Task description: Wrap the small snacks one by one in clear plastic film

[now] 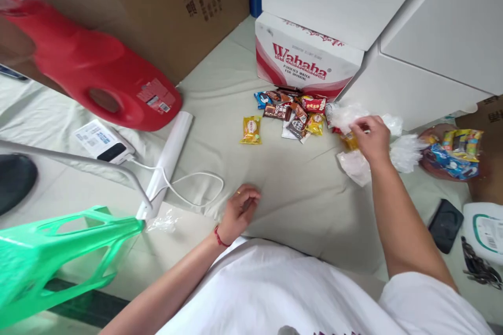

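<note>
From the head camera I see my right hand (372,138) reaching out to the right, fingers curled down onto a heap of clear plastic bags (396,149), pinching one against an orange snack packet (349,141) under it. My left hand (240,209) rests near me on the pale cloth (291,188), loosely closed, holding nothing. A pile of wrapped snacks (293,112) lies farther off, just before the Wahaha box (304,57); a lone yellow packet (251,130) sits to its left.

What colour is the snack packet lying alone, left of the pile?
Yellow snack packet, seen best in the head view.
</note>
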The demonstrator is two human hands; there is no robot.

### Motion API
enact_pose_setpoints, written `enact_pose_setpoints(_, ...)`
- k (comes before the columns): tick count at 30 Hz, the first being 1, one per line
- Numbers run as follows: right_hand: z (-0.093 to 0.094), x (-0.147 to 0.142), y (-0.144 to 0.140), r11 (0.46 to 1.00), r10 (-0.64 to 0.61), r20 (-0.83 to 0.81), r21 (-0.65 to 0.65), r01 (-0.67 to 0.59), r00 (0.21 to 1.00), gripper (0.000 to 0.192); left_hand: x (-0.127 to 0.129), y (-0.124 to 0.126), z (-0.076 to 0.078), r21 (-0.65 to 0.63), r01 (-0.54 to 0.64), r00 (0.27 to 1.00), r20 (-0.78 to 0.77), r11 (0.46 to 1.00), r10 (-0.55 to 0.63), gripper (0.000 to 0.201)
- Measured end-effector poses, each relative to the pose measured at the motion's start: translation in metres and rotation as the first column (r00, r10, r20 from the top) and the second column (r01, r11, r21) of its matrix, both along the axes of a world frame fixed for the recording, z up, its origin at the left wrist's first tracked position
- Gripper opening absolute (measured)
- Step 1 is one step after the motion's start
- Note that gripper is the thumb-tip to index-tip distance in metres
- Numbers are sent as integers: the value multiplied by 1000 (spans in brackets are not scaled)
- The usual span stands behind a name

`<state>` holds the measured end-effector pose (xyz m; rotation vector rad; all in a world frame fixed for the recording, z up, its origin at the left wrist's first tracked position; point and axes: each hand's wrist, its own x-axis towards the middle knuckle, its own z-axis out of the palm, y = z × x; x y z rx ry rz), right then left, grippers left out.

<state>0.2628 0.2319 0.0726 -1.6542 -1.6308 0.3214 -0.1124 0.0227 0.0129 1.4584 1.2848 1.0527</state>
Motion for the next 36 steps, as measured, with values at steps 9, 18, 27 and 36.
enact_pose_setpoints(9, -27, -128, -156, 857, 46, -709, -334, -393, 704, 28, 73, 61, 25, -490, 257, 789, 604, 833, 112, 59)
enact_pose_setpoints(18, -36, -119, -171, 894, -197, -900, -328, -307, 389, 34, 69, 62, 11, -594, 212, 599, 706, 776, 377, 40)
enact_pose_setpoints(27, -51, -115, -189, 887, 105, -740, -233, -399, 664, 24, 68, 68, 18, -690, 235, 680, 620, 685, 391, 37)
enact_pose_setpoints(36, -24, -105, -181, 921, 366, -112, -95, -377, 924, 34, 87, 55, 12, -364, 3, 929, 346, 931, 132, 40)
